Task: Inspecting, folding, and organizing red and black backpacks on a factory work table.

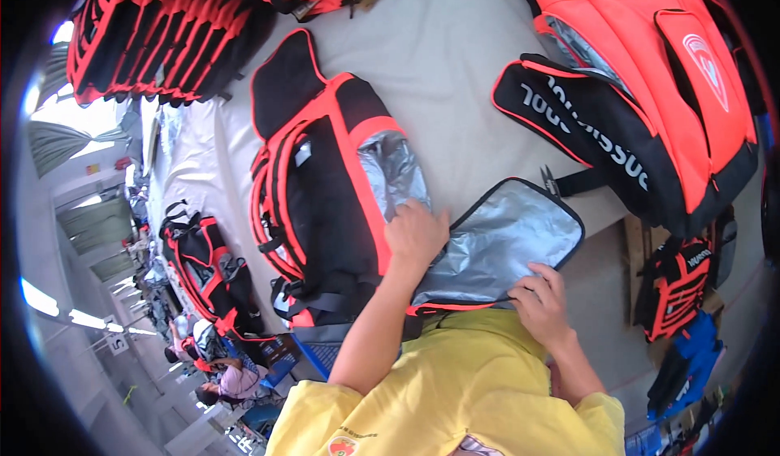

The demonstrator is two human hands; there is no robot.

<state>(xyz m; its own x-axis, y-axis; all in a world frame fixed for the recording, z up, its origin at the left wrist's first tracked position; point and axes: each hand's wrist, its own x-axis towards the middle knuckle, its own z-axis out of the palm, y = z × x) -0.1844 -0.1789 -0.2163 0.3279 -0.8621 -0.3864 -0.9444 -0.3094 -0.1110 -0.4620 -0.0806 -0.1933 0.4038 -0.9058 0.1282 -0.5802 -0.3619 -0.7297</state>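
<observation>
Grey tabletop (455, 58) carries a black-red bag (325, 180) near its front edge, silver-lined flap (500, 245) folded open. Left hand (416, 235) is pressed flat, fingers together, on the lining. Right hand (540, 298) pinches the flap's front edge. Second bag (642, 90), white lettering and a shield-shaped white logo, lies at the right edge; stacked bags (154, 34) at the far left corner.

Your bag (325, 188) is black with orange-red trim and lies flat on the pale surface (455, 50), its top end pointing away from you. Its main compartment is unzipped, showing a crinkled silver lining. The flap (504, 241) is folded open toward your right, silver side up, black-edged with an orange seam along its near edge. Black straps bunch at the bag's near end.
</observation>
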